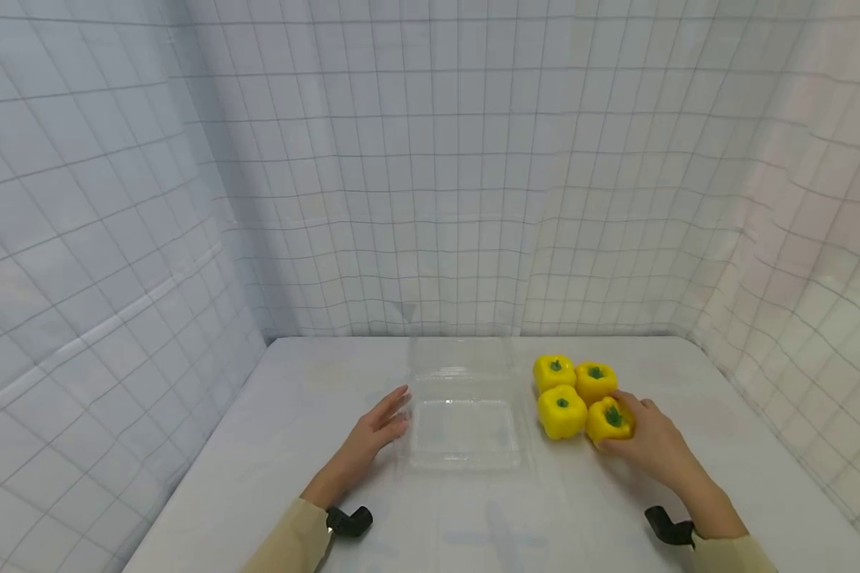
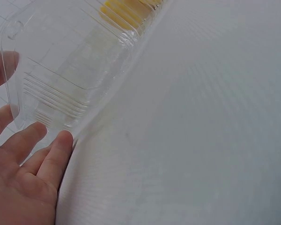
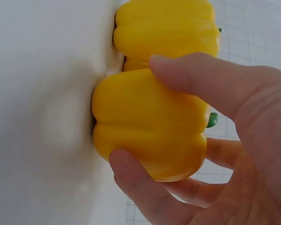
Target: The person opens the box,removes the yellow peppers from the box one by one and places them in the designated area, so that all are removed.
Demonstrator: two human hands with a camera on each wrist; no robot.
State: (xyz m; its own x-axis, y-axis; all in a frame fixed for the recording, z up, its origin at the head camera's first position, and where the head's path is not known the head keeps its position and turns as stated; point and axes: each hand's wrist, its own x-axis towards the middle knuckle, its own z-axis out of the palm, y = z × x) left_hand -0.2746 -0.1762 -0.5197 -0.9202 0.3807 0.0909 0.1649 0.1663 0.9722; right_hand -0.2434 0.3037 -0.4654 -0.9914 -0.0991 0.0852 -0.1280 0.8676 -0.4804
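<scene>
My right hand (image 1: 652, 446) holds a yellow bell pepper (image 1: 607, 422) with a green stem, the nearest right one of a tight cluster. In the right wrist view, the thumb and fingers (image 3: 140, 187) lie around the sides of this pepper (image 3: 150, 122), which stands on the table. A clear plastic clamshell box (image 1: 466, 461) lies with its lid (image 1: 461, 354) folded back. At the box's left edge is my left hand (image 1: 373, 434), its fingers loosely extended. The left wrist view shows the fingertips (image 2: 63, 138) at the clear wall of the box (image 2: 51, 89).
More yellow peppers (image 1: 562, 412) stand right of the box, close against the held one. A white table (image 1: 294, 446) lies beneath everything. Grid-patterned white sheets (image 1: 430, 159) hang behind and at both sides. Each wrist carries a black mount (image 1: 351, 521).
</scene>
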